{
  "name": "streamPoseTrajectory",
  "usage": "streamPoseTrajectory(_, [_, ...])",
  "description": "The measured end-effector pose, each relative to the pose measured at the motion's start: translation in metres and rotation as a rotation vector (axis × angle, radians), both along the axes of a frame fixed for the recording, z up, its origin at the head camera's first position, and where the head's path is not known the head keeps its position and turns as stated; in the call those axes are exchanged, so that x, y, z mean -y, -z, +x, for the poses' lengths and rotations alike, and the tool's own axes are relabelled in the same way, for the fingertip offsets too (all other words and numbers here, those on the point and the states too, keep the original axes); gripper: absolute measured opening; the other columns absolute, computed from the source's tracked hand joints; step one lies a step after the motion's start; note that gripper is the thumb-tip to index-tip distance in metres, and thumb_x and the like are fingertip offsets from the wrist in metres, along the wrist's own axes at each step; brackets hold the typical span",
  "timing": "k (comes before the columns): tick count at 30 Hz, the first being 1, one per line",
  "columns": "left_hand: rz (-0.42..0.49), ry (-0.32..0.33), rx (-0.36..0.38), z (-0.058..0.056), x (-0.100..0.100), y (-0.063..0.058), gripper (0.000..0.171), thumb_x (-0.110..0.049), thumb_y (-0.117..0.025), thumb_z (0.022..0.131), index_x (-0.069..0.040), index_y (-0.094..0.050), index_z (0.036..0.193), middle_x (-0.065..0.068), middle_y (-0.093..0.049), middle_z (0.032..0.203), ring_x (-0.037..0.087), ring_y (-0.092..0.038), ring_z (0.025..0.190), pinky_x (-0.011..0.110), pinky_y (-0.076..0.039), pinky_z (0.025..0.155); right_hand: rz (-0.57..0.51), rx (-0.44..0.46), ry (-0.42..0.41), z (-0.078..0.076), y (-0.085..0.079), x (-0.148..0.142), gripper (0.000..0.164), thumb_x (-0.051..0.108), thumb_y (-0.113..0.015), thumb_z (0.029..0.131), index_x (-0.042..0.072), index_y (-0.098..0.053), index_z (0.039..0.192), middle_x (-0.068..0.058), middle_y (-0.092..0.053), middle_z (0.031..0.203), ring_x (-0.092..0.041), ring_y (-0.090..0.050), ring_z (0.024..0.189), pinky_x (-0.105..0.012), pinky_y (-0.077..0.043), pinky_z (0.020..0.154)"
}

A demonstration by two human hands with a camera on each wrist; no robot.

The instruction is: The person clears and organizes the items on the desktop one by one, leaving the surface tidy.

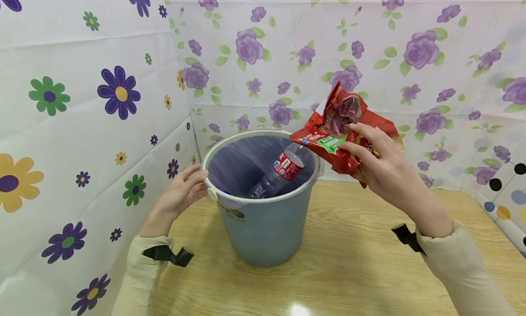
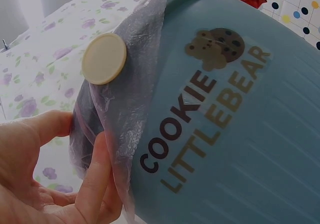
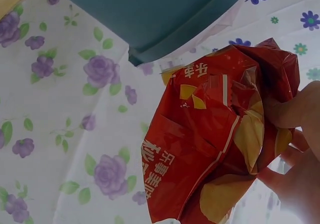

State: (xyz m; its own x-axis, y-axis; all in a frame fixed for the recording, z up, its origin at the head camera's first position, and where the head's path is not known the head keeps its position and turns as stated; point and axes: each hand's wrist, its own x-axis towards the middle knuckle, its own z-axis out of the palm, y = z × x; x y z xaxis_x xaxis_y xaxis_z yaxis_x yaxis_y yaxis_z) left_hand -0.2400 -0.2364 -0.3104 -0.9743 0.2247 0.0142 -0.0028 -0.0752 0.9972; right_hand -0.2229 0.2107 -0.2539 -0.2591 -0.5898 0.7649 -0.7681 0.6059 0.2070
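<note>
A blue trash can (image 1: 267, 229) with a cream rim and a thin purple liner bag (image 1: 234, 160) stands on the wooden table. Inside it leans a clear plastic bottle (image 1: 283, 170) with a red label. My left hand (image 1: 176, 192) holds the can's left rim, thumb on the inner side and fingers against the outside over the liner, as the left wrist view shows. Above the can's right edge, my right hand (image 1: 386, 165) grips a crumpled red chip bag (image 1: 341, 129). In the right wrist view the thumb presses into the folds of the bag (image 3: 200, 129).
The wooden table (image 1: 349, 261) extends to the right and front of the can. Flower-printed cloth (image 1: 279, 55) hangs behind, and another patterned cloth (image 1: 82, 147) stands close on the left. A dotted cloth (image 1: 509, 202) is at the far right.
</note>
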Motion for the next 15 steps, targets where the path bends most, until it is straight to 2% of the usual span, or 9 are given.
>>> streamPoseTrajectory(2, [0.001,0.000,-0.001,0.001,0.000,-0.001,0.068,-0.020,-0.052,0.099,-0.001,-0.015,0.153,-0.005,-0.062,0.102,0.003,-0.066,0.086,0.016,-0.057,0.078,0.019,0.004,-0.001,0.000,-0.003,0.003,0.052,-0.011,-0.059,0.079,0.007,-0.059,0.128,-0.022,-0.044,0.144,-0.040,-0.046,0.127,-0.049,-0.044,0.096])
streamPoseTrajectory(5, [-0.001,-0.001,-0.001,0.002,-0.001,-0.002,0.070,-0.020,-0.052,0.099,-0.001,-0.014,0.153,-0.005,-0.063,0.103,0.003,-0.066,0.087,0.016,-0.057,0.079,0.032,-0.001,-0.006,0.001,-0.006,0.006,0.057,-0.016,-0.061,0.074,0.006,-0.060,0.126,-0.023,-0.043,0.143,-0.040,-0.047,0.124,-0.047,-0.044,0.086])
streamPoseTrajectory(15, [-0.012,-0.014,0.012,0.003,0.000,-0.001,0.071,-0.022,-0.052,0.099,-0.002,-0.012,0.154,-0.005,-0.061,0.104,0.003,-0.065,0.088,0.015,-0.056,0.080,0.052,-0.008,-0.004,0.002,-0.010,0.013,0.057,-0.016,-0.062,0.075,0.006,-0.059,0.128,-0.023,-0.042,0.143,-0.040,-0.048,0.122,-0.051,-0.045,0.089])
